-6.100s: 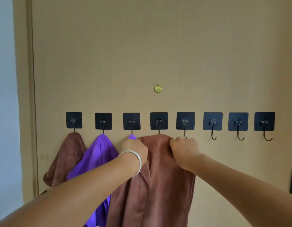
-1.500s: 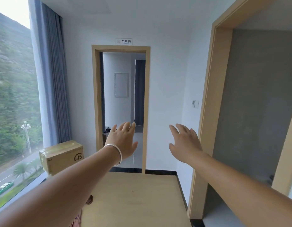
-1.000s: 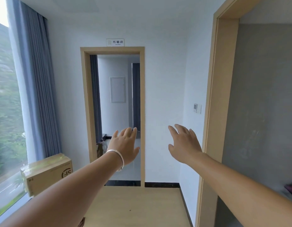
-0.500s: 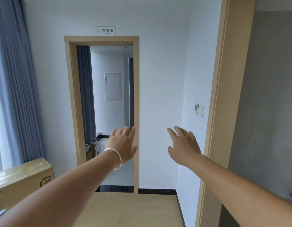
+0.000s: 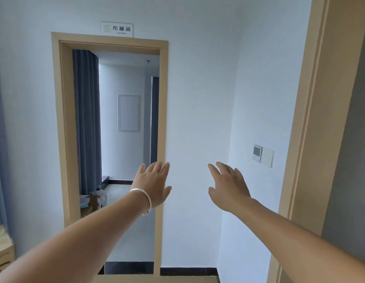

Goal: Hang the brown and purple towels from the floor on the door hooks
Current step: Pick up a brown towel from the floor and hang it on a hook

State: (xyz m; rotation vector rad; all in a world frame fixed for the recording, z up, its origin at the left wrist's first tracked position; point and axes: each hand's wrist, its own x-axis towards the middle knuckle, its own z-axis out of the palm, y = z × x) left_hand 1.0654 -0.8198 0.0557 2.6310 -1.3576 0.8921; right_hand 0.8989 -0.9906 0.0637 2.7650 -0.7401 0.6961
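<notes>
Both hands empty, left hand (image 5: 152, 185) and right hand (image 5: 228, 185) raised with fingers spread toward an open doorway (image 5: 116, 139); no towels or door hooks in sight, so progress can't be judged here.

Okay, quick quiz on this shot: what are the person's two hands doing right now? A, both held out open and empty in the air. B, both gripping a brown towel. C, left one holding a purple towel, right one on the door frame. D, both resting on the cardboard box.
A: the left hand and the right hand are both raised with fingers straight, holding nothing.
</notes>
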